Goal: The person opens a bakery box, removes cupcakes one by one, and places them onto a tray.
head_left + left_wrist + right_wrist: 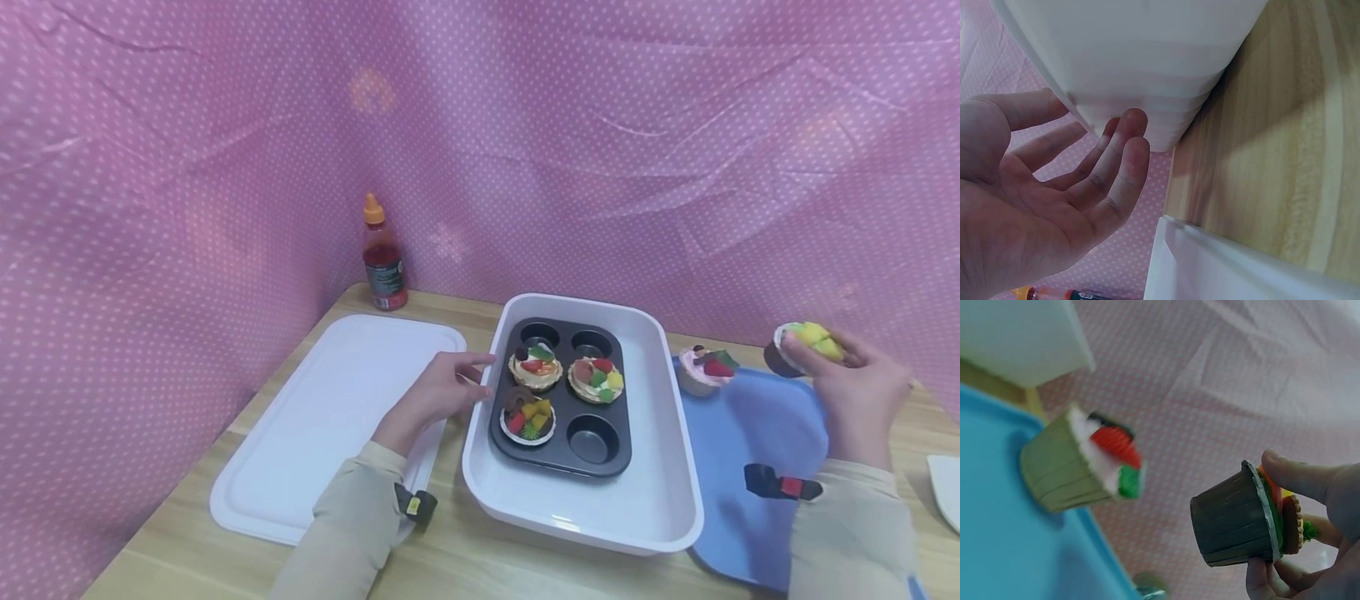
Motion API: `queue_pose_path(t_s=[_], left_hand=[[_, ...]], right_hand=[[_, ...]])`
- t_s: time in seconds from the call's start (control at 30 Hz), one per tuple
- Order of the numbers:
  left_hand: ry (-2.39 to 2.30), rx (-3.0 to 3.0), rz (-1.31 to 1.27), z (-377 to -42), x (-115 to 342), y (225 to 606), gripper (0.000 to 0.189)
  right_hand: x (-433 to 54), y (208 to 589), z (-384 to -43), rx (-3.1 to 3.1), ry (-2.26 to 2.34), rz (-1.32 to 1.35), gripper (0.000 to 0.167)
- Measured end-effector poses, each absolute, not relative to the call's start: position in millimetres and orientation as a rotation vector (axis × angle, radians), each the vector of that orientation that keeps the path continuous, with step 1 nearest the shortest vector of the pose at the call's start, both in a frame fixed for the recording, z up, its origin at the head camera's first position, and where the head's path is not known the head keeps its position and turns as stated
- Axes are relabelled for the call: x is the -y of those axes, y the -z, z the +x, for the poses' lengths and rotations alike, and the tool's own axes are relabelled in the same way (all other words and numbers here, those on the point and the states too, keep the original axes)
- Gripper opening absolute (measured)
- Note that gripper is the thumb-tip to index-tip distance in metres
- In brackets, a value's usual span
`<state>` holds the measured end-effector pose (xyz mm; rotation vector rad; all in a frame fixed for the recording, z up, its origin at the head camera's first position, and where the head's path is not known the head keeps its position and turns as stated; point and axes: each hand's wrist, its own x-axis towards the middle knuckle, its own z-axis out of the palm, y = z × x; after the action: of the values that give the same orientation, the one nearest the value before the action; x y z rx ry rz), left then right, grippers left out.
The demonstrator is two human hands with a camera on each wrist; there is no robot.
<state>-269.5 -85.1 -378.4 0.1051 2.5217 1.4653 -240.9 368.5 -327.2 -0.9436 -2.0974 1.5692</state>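
Observation:
My right hand (862, 392) holds a toy cupcake (1235, 519) with a dark brown cup and fruit topping, raised above the blue tray's far right corner. Thumb and fingers grip it near the topping. A second cupcake (703, 371), with pink cream and a strawberry, stands on the blue tray (750, 433). My left hand (442, 387) is at the left wall of a white bin (581, 521), fingers loosely bent and thumb near the rim. In the bin lies a black muffin tin (558, 462), with a chocolate-and-fruit cupcake (528, 417) and two fruit tarts (596, 381).
A white lidlike tray (337, 417) lies left of the bin on the wooden table (450, 558). A sauce bottle (384, 267) with an orange cap stands at the back left. Pink dotted cloth (487, 167) hangs behind. A white edge (947, 487) shows at far right.

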Motion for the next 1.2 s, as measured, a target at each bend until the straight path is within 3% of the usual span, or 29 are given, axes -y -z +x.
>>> queue_pose_path(t_s=[0.23,0.63,1.2], left_hand=[[-1.465,-2.512,0.095,-270,85,378,0.052],[-1.471,-2.504,0.092,-271,85,379,0.052],[-1.473,-2.502,0.070,-270,85,378,0.051]], right_hand=[[-382,350,-250,2.378,-1.388,-1.004,0.090],[-384,374,-254,2.490,-1.250,-0.887,0.083],[-385,385,-259,2.498,-1.266,-0.921,0.080]])
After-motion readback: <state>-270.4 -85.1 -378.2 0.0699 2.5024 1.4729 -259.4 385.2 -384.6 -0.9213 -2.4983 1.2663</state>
